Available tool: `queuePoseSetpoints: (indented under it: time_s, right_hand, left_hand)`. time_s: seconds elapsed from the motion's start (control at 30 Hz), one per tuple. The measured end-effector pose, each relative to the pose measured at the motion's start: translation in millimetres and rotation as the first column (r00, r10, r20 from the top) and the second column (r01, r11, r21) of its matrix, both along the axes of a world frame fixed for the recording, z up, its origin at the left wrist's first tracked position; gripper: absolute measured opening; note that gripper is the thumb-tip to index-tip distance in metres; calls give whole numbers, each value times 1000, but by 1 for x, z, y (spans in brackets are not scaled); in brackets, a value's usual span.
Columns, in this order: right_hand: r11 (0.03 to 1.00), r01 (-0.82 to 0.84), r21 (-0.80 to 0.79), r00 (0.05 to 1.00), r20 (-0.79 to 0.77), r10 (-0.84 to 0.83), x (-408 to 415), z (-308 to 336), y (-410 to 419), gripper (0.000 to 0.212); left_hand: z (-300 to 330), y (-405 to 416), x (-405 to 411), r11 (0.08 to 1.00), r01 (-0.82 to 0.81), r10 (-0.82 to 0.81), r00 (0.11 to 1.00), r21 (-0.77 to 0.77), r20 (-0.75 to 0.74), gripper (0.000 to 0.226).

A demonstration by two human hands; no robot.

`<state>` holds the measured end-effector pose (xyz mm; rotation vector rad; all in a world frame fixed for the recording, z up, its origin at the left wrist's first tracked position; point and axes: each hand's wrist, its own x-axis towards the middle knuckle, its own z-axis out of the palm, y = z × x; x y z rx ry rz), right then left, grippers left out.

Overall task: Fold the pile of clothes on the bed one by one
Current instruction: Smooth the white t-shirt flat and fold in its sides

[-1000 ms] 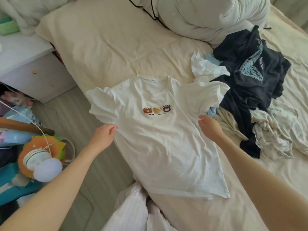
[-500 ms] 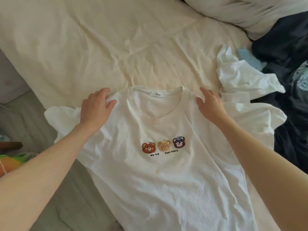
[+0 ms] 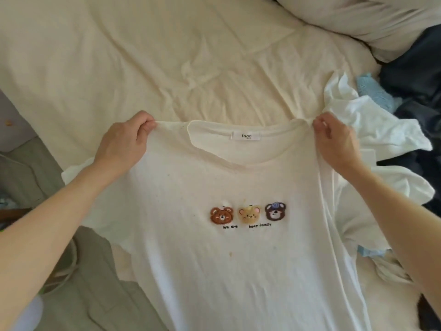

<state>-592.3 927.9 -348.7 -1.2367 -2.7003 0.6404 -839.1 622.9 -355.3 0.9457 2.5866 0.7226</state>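
I have the white T-shirt (image 3: pixel 238 259) by its two shoulders: my left hand (image 3: pixel 124 142) pinches the left shoulder seam between curled fingers and thumb, and my right hand (image 3: pixel 334 142) pinches the right one the same way. The shirt lies print-up at the near edge of the bed (image 3: pixel 119 56), collar toward the far side, hem running off the near edge of view. The rest of the pile (image 3: pixel 410 96) sits crumpled at the right, a white garment touching my right sleeve. I judge this the squaring-up step on the first piece. Next I need the shoulders pulled taut and level, then the sleeves folded inward.
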Motion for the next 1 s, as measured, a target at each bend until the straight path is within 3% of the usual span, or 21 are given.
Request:
queuePoseSetpoints:
  time_s: [0.13,0.27,0.47,0.6,0.73,0.83,0.93,1.0]
  right_hand:
    - [979,-32,203,999,15,29,-20,5,19,27]
    - [963,11,268,997,76,-32,-42,-6,33,30]
    - [988,99,117,959,253,-126,-54,-38,33,32]
    - [984,150,96,955,244,-169,-56,-44,11,33]
    - [991,-24,130,976,216,-5,-47,-42,-46,47]
    - [997,-69,29,977,205,62,-38,-46,-110,50]
    - [985,-154,-80,963,210,167,-27,-52,-177,52]
    - [958,-262,-118,910,299,286,-21,-61,-209,55]
  left_hand:
    - [0,19,-23,999,19,-18,999,28,-36,18]
    - [-8,37,-39,999,9,-6,997,35,-81,22]
    - [-40,53,-45,987,28,-38,998,-158,-58,30]
    - [-44,44,-44,995,-7,4,999,-99,-34,33]
    - [-35,3,-47,996,-72,72,997,-45,1,39]
    - [-34,-45,-43,987,-159,159,986,-3,48,42]
    - [-40,-86,-34,964,-114,123,992,-240,22,46]
    - [-43,-105,-31,924,-109,160,981,-365,112,46]
